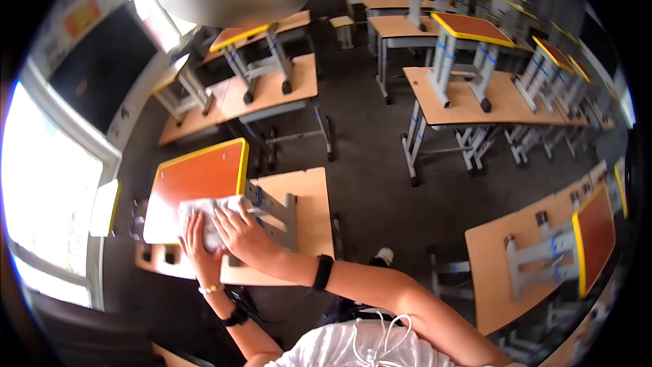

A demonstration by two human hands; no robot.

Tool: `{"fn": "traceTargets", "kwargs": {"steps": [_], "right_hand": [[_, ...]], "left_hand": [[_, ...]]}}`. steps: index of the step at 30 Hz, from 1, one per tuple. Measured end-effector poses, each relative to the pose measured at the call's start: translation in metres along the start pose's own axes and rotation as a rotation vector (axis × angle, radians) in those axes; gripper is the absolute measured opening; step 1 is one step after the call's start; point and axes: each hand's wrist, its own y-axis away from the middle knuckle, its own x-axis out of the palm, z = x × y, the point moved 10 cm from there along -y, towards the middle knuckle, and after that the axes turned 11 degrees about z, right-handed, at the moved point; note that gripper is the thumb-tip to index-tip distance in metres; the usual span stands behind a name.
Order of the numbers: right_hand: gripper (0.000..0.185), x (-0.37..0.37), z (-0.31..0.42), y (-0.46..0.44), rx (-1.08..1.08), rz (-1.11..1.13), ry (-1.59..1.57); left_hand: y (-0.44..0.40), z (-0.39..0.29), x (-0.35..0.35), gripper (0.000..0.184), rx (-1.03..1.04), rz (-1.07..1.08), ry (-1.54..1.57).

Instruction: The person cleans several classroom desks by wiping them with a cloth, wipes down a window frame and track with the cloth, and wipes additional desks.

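At the near left of the scene, the left hand (198, 248) and the right hand (250, 238) lie on a white cloth (209, 208), which is against the orange seat (197, 183) of a stool. Both hands are open, with fingers extended over the cloth and not closed around it, probably so that the pressure is spread more evenly. This stool is on a desk (314, 224), which brings the seat within easy reach. At the near right, another stool (596, 241) is on a second desk (485, 251). Farther, more stools are upon desks, perhaps for keeping them off the floor (360, 163).
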Motion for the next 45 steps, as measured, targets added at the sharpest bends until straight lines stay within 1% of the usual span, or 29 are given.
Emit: {"fn": "traceTargets", "kwargs": {"steps": [1, 2, 3, 5, 6, 7, 9, 11, 13, 14, 16, 19, 20, 21, 23, 25, 27, 28, 31, 32, 37, 39, 43, 45], "right_hand": [[0.047, -0.004, -0.002, -0.004, -0.041, 0.015, -0.023], [0.045, -0.009, -0.005, -0.005, -0.114, 0.041, -0.004], [0.044, -0.013, -0.011, -0.007, -0.145, 0.045, -0.054], [0.043, -0.01, -0.02, -0.008, -0.237, 0.037, -0.141], [0.044, -0.011, -0.023, -0.008, -0.314, 0.056, -0.218], [0.045, -0.014, -0.031, -0.008, -0.376, 0.082, -0.288], [0.047, -0.014, -0.05, -0.02, -0.449, 0.161, -0.417], [0.046, -0.012, -0.068, -0.028, -0.496, 0.173, -0.426], [0.043, -0.007, -0.095, -0.038, -0.54, 0.154, -0.465], [0.042, -0.004, -0.108, -0.044, -0.558, 0.14, -0.546], [0.043, 0.0, -0.129, -0.051, -0.562, 0.133, -0.716], [0.043, 0.008, -0.145, -0.061, -0.608, 0.166, -0.813], [0.037, 0.01, -0.151, -0.065, -0.622, 0.163, -0.819], [0.036, 0.017, -0.157, -0.07, -0.631, 0.166, -0.843], [0.035, 0.032, -0.169, -0.082, -0.66, 0.188, -0.891], [0.033, 0.038, -0.179, -0.101, -0.763, 0.189, -0.933], [0.034, 0.051, -0.184, -0.114, -0.814, 0.225, -0.972], [0.034, 0.05, -0.188, -0.123, -0.846, 0.299, -1.046], [0.037, 0.062, -0.181, -0.134, -0.964, 0.346, -1.022], [0.039, 0.065, -0.179, -0.136, -0.972, 0.337, -1.068], [0.041, 0.068, -0.173, -0.14, -0.994, 0.404, -1.193], [0.039, 0.067, -0.174, -0.139, -1.036, 0.311, -1.254], [0.038, 0.063, -0.176, -0.144, -1.109, 0.277, -1.3], [0.037, 0.063, -0.174, -0.144, -1.169, 0.3, -1.338]], "left_hand": [[-0.001, -0.005, -0.005, 0.091, -0.025, -0.022, 0.014], [0.001, -0.005, -0.005, 0.098, -0.062, -0.029, 0.043], [0.001, -0.013, -0.008, 0.099, -0.114, -0.034, 0.037], [0.003, -0.025, -0.011, 0.096, -0.211, -0.062, 0.059], [0.004, -0.032, -0.011, 0.092, -0.241, -0.087, 0.04], [0.003, -0.043, -0.013, 0.083, -0.265, -0.096, 0.039], [-0.002, -0.05, -0.011, 0.076, -0.354, -0.097, -0.048], [-0.004, -0.065, -0.002, 0.072, -0.51, -0.063, -0.145], [-0.022, -0.094, 0.011, 0.07, -0.72, -0.049, -0.353], [-0.03, -0.104, 0.017, 0.069, -0.758, -0.059, -0.421], [-0.04, -0.112, 0.026, 0.07, -0.797, -0.081, -0.442], [-0.053, -0.115, 0.034, 0.074, -0.866, -0.112, -0.428], [-0.059, -0.12, 0.038, 0.07, -0.89, -0.144, -0.485], [-0.067, -0.125, 0.044, 0.067, -0.916, -0.175, -0.542], [-0.083, -0.127, 0.058, 0.07, -0.916, -0.235, -0.619], [-0.098, -0.124, 0.071, 0.077, -0.956, -0.227, -0.636], [-0.11, -0.119, 0.079, 0.073, -1.033, -0.251, -0.661], [-0.117, -0.12, 0.082, 0.071, -1.061, -0.278, -0.695], [-0.122, -0.119, 0.089, 0.07, -1.195, -0.333, -0.792], [-0.124, -0.116, 0.09, 0.071, -1.209, -0.351, -0.78], [-0.118, -0.116, 0.089, 0.072, -1.302, -0.351, -0.784], [-0.12, -0.119, 0.087, 0.07, -1.292, -0.352, -0.826], [-0.122, -0.12, 0.087, 0.071, -1.378, -0.33, -0.85], [-0.123, -0.122, 0.09, 0.074, -1.443, -0.294, -0.878]]}}
